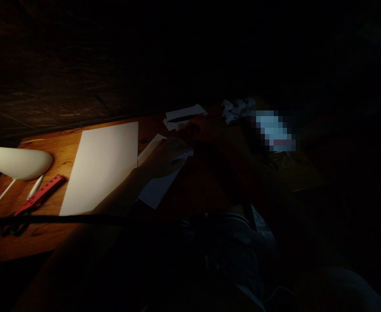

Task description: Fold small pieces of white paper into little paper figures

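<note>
In the dim middle of the table, my left hand (167, 152) lies over a creased white sheet of paper (157, 191), its fingers curled around the paper's far edge. Close by on the right is my right hand (198, 128), in deep shadow, with fingers bent together; whatever they grip is too dark to see. Just beyond it lie some smaller pieces of white paper (180, 114). A stack of blank white paper (104, 167) rests to the left of my left hand, under the lamp light.
A white lamp (21, 162) with a cord stands at the left, beside a red power strip (43, 193). A dark cable (54, 219) crosses the foreground. Folded white paper pieces (236, 109) sit at the back right, near a bright blurred-out screen (275, 130). A wall rises behind the table.
</note>
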A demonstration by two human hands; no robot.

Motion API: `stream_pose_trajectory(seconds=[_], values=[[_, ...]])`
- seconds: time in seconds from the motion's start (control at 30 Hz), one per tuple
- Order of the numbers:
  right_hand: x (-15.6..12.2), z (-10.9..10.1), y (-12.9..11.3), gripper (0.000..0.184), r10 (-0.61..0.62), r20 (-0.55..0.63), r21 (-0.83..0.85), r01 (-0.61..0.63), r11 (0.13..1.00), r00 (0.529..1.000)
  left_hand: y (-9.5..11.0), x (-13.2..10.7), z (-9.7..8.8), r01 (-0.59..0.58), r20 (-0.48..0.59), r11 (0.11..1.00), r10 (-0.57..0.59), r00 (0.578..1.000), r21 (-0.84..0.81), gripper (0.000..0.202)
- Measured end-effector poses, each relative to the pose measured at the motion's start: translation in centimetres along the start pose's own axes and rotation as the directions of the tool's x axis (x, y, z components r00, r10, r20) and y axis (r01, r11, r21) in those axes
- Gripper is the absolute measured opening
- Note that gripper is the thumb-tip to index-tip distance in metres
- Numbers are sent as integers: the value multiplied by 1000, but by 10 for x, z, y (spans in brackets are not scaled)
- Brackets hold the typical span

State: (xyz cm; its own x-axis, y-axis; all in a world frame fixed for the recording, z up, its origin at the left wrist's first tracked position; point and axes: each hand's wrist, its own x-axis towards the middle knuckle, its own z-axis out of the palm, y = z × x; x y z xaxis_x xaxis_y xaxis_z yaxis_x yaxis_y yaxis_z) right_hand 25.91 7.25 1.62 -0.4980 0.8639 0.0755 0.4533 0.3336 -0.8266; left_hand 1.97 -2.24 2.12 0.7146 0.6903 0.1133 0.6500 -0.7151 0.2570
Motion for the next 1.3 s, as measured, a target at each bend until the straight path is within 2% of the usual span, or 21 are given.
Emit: stream_pose_trajectory(seconds=[0.23,0.5,0.8,0.93,1.1,1.3], values=[[0,2,-2,34,0,-28,-49,-1,999,1000,-1,-1,0,6,8,1000,-6,1000,14,52],[4,3,8,33,-40,-24,3,41,999,999,-1,-2,0,14,-6,999,-14,1000,41,52],[-21,-13,-14,25,-103,22,-182,105,978,994,-2,-3,-5,-6,1,993,6,1000,117,51],[-25,-17,-20,25,-87,75,-267,104,958,993,-7,-4,-5,25,-28,993,-22,999,111,51],[-25,-12,-19,20,-90,65,-342,106,934,994,-10,-5,-5,64,-28,994,-62,998,87,49],[-22,-3,-15,18,-98,62,-336,113,935,993,-11,-4,-7,44,-33,996,-41,999,75,45]])
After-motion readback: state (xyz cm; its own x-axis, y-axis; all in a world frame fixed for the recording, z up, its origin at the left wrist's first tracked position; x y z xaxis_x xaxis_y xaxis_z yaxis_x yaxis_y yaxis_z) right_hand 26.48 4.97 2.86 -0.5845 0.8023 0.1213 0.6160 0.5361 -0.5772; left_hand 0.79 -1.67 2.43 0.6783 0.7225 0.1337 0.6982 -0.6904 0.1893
